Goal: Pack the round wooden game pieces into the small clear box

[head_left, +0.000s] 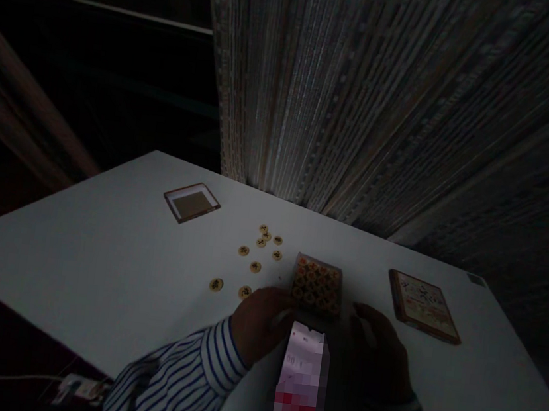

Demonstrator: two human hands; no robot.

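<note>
A small box [317, 284] filled with rows of round pieces stands in front of me on the white table. My left hand [260, 320] is at its near left corner, fingers bent toward it; whether they hold anything is too dark to tell. To the right of the box, my right hand [380, 345] hovers or rests with thumb and fingers apart, nothing visible between them. Several loose round pieces with dark characters, one of them a piece [255, 267] near the middle, lie to the left of the box. A lit phone [301, 375] is between my forearms.
An open lid or tray [191, 203] lies at the back left of the white table [114, 246]. A flat decorated box [425, 307] lies on the right. Striped curtain [313, 90] hangs behind the table. A white cable and plug [82, 387] show below the left edge.
</note>
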